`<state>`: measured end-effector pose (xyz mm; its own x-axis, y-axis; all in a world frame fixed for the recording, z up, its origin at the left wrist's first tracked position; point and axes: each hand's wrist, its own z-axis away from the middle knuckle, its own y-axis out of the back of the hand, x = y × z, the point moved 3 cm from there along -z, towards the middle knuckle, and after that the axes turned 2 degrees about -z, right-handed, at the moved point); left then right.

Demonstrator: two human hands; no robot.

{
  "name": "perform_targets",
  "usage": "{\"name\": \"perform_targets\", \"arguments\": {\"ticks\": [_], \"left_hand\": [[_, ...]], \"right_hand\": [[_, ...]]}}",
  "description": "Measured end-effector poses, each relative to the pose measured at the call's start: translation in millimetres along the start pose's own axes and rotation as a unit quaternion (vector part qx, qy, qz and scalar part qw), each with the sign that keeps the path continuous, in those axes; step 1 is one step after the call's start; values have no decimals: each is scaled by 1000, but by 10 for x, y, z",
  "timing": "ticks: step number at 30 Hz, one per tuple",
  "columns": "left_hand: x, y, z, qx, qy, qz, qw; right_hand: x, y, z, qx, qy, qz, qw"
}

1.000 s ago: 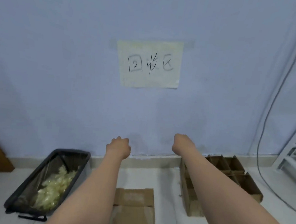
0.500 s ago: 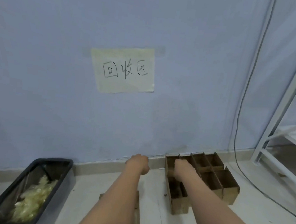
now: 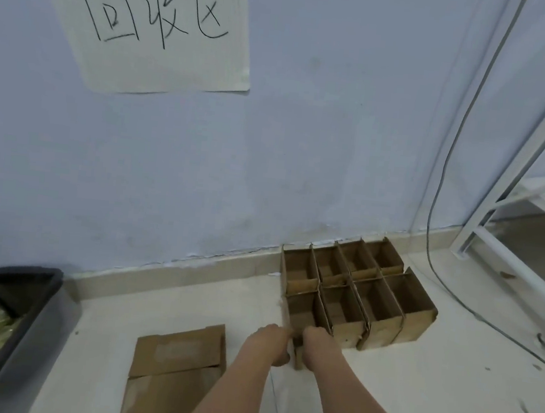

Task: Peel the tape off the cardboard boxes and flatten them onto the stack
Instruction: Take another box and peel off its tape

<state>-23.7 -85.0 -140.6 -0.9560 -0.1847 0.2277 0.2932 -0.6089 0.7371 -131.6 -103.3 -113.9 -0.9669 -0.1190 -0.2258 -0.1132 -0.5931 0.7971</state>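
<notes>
Several open brown cardboard boxes (image 3: 385,303) stand in two rows on the floor against the wall. Both of my hands are on the near-left box (image 3: 301,312) of the group. My left hand (image 3: 270,341) grips its near left corner with fingers curled down. My right hand (image 3: 318,342) grips its near rim right beside the left hand. A strip of that box's front wall shows between the two hands. Left of my arms, the stack of flattened cardboard (image 3: 176,360) lies on the floor.
A black bin (image 3: 40,287) with crumpled clear tape inside stands at the left. A white metal shelf frame (image 3: 513,183) and a hanging grey cable (image 3: 439,189) are at the right. A paper sign (image 3: 155,25) is stuck on the wall.
My head has tilted down and moved closer to the floor. Both hands have dropped from in front of the wall onto the near-left box and closed on it.
</notes>
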Motion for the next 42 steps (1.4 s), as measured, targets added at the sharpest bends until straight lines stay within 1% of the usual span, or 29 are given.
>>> {"name": "perform_targets", "arguments": {"ticks": [4, 8, 12, 17, 20, 25, 27, 30, 33, 35, 37, 39, 40, 41, 42], "left_hand": [[-46, -47, -59, -3, -3, -4, 1000], [-75, 57, 19, 6, 0, -16, 1000], [-117, 411, 254, 57, 13, -23, 998], [-255, 1117, 882, 89, 21, -31, 995], [-394, 1572, 1413, 122, 25, -18, 992], [-535, 2181, 2416, 196, 9, -18, 980], [-629, 2301, 2793, 231, 22, -26, 972], [-725, 2328, 3311, 275, 38, -13, 961], [-732, 2212, 3719, 292, 59, 28, 954], [-752, 2110, 3880, 315, 68, 98, 942], [-763, 2006, 3989, 345, 81, 176, 918], [-781, 1868, 4044, 374, 89, 224, 895], [-808, 1784, 4045, 390, 86, 251, 882], [-849, 1692, 4013, 398, 73, 302, 864], [-901, 1589, 3967, 403, 49, 363, 839]], "right_hand": [[-16, -49, -43, 7, -17, -13, 1000], [-154, 62, -7, 23, -25, -40, 999], [-388, 332, 191, 42, -17, -81, 996], [-845, 816, 608, 70, 44, -54, 995], [-1203, 1265, 1010, 101, 104, -31, 989], [-1788, 1885, 1722, 175, 208, -7, 962], [-1982, 2028, 2011, 199, 246, -1, 949], [-2238, 2115, 2474, 207, 302, 24, 930], [-2403, 2073, 2834, 213, 337, 37, 916], [-2443, 2017, 2962, 215, 350, 13, 911], [-2404, 1974, 3061, 225, 380, -61, 895], [-2291, 1944, 3152, 254, 400, -157, 867], [-2211, 1927, 3180, 278, 397, -200, 852], [-2123, 1892, 3187, 306, 384, -231, 840], [-2030, 1840, 3157, 331, 362, -254, 834]]}}
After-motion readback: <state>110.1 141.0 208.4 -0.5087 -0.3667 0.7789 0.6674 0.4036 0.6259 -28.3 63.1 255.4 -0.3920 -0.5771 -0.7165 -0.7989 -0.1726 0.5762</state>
